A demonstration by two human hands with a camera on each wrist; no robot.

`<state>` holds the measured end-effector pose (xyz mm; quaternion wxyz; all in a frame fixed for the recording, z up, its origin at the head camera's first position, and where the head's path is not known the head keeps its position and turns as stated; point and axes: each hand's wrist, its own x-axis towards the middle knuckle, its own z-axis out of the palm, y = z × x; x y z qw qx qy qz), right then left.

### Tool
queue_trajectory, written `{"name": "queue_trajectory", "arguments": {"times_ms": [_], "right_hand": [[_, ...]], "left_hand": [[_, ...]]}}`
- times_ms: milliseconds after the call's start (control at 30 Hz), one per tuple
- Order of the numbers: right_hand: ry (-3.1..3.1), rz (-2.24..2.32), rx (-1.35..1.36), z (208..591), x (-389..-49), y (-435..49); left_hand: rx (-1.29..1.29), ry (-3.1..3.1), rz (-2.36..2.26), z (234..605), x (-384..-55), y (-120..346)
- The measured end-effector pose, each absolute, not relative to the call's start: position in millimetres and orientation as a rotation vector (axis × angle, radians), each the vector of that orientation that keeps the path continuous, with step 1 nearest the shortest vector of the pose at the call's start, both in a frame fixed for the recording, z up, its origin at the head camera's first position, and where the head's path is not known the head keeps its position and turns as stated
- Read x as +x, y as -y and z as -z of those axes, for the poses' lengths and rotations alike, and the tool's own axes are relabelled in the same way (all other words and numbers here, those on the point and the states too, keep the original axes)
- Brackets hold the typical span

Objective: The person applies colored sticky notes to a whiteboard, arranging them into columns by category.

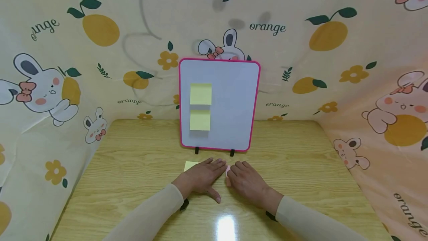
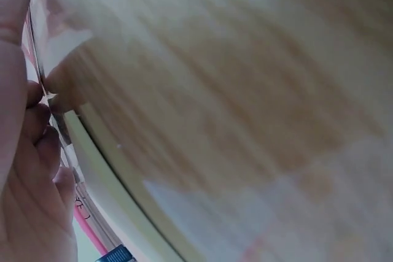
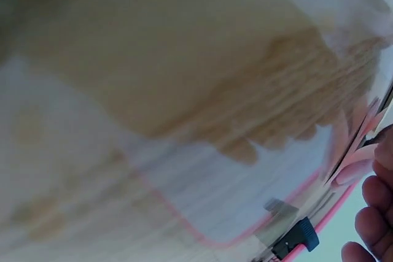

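My right hand (image 1: 249, 183) has its fingers curled at a pink sticky note pad (image 1: 228, 181) and pinches a pink sheet there. In the right wrist view, pink sheets (image 3: 356, 170) stand lifted beside the curled fingers (image 3: 376, 216). My left hand (image 1: 204, 177) lies palm down with fingers extended, its fingertips at the pink pad's left edge. Partly beneath that hand is a yellow sticky note pad (image 1: 190, 166), whose edge (image 2: 104, 176) shows in the left wrist view. The thumb and fingertip contact is largely hidden.
A pink-framed whiteboard (image 1: 230, 103) stands upright behind the hands on black feet (image 1: 232, 153). Two yellow sticky notes, an upper one (image 1: 201, 94) and a lower one (image 1: 200, 120), are on its left side. Patterned cloth (image 1: 284, 58) encloses the wooden table (image 1: 133, 166).
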<state>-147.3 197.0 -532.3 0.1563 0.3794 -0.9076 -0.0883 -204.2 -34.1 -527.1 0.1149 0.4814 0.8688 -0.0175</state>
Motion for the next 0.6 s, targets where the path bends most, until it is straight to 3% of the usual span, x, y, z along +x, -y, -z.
{"name": "queue_trajectory", "arguments": {"times_ms": [600], "right_hand": [[2.654,0.136,0.989,535,-148,-201]], "left_hand": [[1.575,-2.535,0.018,524,-184,51]]}}
